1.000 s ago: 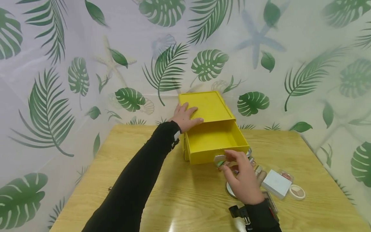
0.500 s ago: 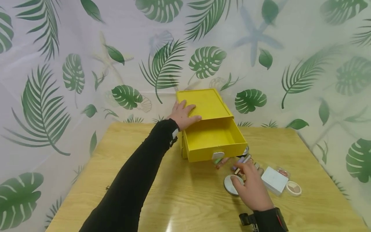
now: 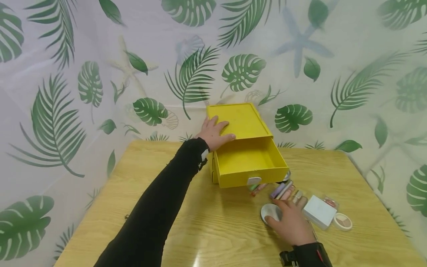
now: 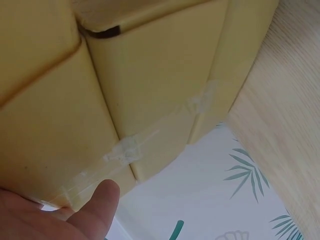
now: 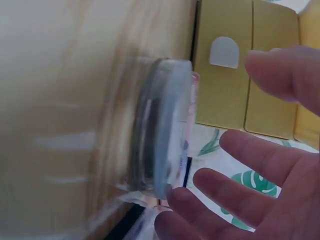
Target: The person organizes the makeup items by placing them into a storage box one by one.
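My left hand rests on the top left edge of a yellow drawer box, fingers spread. The upper drawer is pulled out, and its visible inside is bare. A white pull tab sits on its front. Over a round flat compact with a pale lid hovers my right hand. In the right wrist view, the thumb and fingers of that hand are spread, with the compact just beyond the fingertips. The left wrist view shows the thumb along the box's taped side.
Several lipstick-like tubes lie beside and under the drawer's right corner. Right of my right hand are a white box and a round three-shade palette. A leaf-patterned sheet hangs behind the wooden table.
My right hand has let go of the drawer's white tab and moved down and right to the round compact. My left hand stays on the box.
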`<action>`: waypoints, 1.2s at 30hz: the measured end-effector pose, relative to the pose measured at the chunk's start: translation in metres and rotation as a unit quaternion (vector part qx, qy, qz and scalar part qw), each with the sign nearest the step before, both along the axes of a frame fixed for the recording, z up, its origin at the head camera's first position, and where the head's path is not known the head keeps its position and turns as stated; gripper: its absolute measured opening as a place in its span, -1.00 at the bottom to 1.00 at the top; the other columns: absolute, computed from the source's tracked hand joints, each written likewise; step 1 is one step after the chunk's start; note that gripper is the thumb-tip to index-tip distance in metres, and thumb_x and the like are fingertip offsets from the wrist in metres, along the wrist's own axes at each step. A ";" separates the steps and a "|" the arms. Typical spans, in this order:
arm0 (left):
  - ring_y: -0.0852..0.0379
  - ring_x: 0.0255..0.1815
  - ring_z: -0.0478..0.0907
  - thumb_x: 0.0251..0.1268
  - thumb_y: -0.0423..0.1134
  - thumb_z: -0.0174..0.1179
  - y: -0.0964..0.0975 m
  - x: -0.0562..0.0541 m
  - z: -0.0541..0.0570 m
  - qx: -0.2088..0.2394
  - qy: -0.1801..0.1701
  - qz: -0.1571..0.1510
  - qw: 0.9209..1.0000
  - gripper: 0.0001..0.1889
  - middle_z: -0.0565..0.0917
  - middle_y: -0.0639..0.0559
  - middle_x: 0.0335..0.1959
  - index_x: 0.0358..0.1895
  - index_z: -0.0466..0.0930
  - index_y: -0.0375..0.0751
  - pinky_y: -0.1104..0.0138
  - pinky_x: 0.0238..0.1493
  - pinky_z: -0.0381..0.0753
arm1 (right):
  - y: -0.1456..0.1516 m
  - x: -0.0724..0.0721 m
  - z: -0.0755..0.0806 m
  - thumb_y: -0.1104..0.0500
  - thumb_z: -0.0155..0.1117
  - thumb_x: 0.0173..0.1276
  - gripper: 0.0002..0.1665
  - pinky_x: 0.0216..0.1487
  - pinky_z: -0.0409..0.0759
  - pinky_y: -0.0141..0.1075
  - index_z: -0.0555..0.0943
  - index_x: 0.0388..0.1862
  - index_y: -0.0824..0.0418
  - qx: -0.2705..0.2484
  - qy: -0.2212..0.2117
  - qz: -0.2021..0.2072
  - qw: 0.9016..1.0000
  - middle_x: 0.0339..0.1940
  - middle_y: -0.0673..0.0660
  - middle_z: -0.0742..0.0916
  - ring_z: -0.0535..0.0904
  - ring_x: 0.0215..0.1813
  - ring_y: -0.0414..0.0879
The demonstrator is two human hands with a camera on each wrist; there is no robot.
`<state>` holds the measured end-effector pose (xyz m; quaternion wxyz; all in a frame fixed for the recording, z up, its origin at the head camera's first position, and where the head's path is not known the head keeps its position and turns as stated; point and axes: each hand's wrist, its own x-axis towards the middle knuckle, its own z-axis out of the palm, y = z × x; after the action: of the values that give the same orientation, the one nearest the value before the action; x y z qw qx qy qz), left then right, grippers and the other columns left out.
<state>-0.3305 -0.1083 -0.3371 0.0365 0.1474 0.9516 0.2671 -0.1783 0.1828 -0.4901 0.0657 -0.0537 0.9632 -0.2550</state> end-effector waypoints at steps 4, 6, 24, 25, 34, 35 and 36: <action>-0.20 0.65 -0.38 0.46 0.29 0.02 0.000 0.000 -0.002 -0.003 0.000 -0.002 1.000 -0.24 -0.14 -0.14 0.67 0.60 0.19 0.03 -0.12 0.54 -0.03 | -0.001 -0.001 -0.007 -0.19 0.34 0.34 -0.19 -0.04 0.56 0.25 0.48 0.43 0.22 0.010 0.005 -0.001 1.000 0.33 0.48 0.47 0.50 0.22 0.42; -0.20 0.65 -0.38 0.46 0.29 0.01 0.000 -0.001 -0.002 -0.005 0.000 -0.002 1.000 -0.24 -0.14 -0.13 0.67 0.60 0.18 0.04 -0.13 0.54 -0.03 | -0.003 0.001 -0.007 -0.16 0.36 0.33 -0.22 -0.12 0.59 0.23 0.51 0.41 0.21 0.024 0.019 0.001 1.000 0.30 0.47 0.51 0.52 0.18 0.40; -0.19 0.65 -0.40 0.44 0.31 0.03 0.004 -0.004 -0.002 -0.004 -0.002 -0.001 1.000 -0.23 -0.15 -0.12 0.67 0.60 0.18 0.05 -0.15 0.54 -0.03 | -0.024 -0.003 -0.002 -0.06 0.50 0.14 -0.36 -0.55 0.52 -0.06 0.64 0.13 0.26 0.149 0.058 0.037 0.986 0.01 0.40 0.64 0.58 -0.46 0.07; -0.19 0.65 -0.41 0.45 0.30 0.03 0.004 -0.004 -0.002 -0.005 -0.002 -0.001 1.000 -0.23 -0.15 -0.12 0.67 0.60 0.18 0.05 -0.15 0.54 -0.03 | -0.025 -0.003 -0.003 -0.06 0.49 0.14 -0.36 -0.57 0.51 -0.07 0.63 0.13 0.26 0.152 0.060 0.035 0.986 0.00 0.41 0.63 0.56 -0.49 0.07; -0.20 0.65 -0.39 0.45 0.30 0.02 0.002 -0.003 -0.001 -0.007 0.004 -0.004 1.000 -0.23 -0.13 -0.14 0.67 0.60 0.19 0.03 -0.12 0.55 -0.05 | -0.030 -0.006 -0.004 -0.02 0.56 0.11 -0.42 -0.64 0.50 -0.10 0.64 0.03 0.28 0.165 0.110 0.041 0.979 -0.08 0.41 0.63 0.52 -0.58 0.02; -0.20 0.65 -0.39 0.45 0.30 0.03 0.002 -0.003 -0.001 -0.008 0.005 -0.004 1.000 -0.23 -0.13 -0.15 0.67 0.60 0.19 0.02 -0.11 0.55 -0.06 | -0.030 -0.006 -0.004 -0.02 0.57 0.11 -0.42 -0.64 0.50 -0.11 0.64 0.01 0.28 0.167 0.115 0.043 0.978 -0.08 0.41 0.63 0.52 -0.58 0.02; -0.20 0.65 -0.39 0.46 0.29 0.03 0.002 -0.002 -0.001 -0.008 0.007 -0.005 1.000 -0.24 -0.13 -0.15 0.66 0.59 0.20 0.02 -0.11 0.55 -0.06 | -0.030 -0.006 -0.004 -0.02 0.57 0.11 -0.43 -0.64 0.50 -0.11 0.64 0.01 0.28 0.168 0.120 0.046 0.977 -0.09 0.41 0.63 0.51 -0.58 0.02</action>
<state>-0.3328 -0.1068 -0.3379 0.0323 0.1536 0.9531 0.2586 -0.1843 0.1532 -0.4938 -0.0311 -0.1162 0.9897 -0.0782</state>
